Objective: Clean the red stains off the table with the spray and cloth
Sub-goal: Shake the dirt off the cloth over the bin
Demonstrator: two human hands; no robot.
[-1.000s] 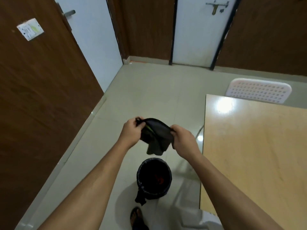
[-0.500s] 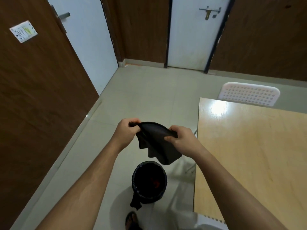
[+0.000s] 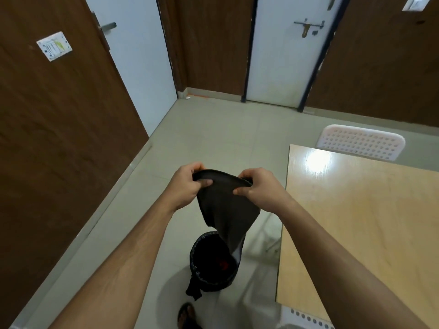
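The cloth (image 3: 225, 210) looks soft, matt and dark; the bench (image 3: 356, 222) is pale wood with a glossy top (a light glares off it); the chair (image 3: 361, 142) is perforated white plastic.

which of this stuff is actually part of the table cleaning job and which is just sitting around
Part of the job:
- dark cloth, gripped by the left hand and right hand
- wooden table, no red stains visible on the part in view

Just there:
- black-lined bin on the floor
- white perforated chair
- doors

No spray in view.
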